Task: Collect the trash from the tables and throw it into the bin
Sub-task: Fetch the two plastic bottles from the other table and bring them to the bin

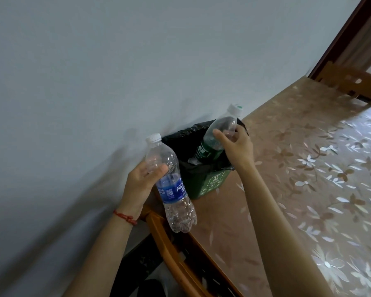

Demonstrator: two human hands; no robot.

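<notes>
A small green bin (214, 183) lined with a black bag stands on the table by the wall. My right hand (237, 146) grips a clear bottle with a green label (217, 136) and holds it tilted, its base down inside the bin's mouth and its white cap pointing up. My left hand (140, 179) holds a clear bottle with a blue label (171, 185) around its upper body, white cap up, just left of the bin and over the table's edge.
The table (308, 179) has a shiny tan floral cover and runs away to the right. A grey wall (94, 82) fills the left. Wooden chairs stand at the near table edge (169, 243) and at the far end (351, 82).
</notes>
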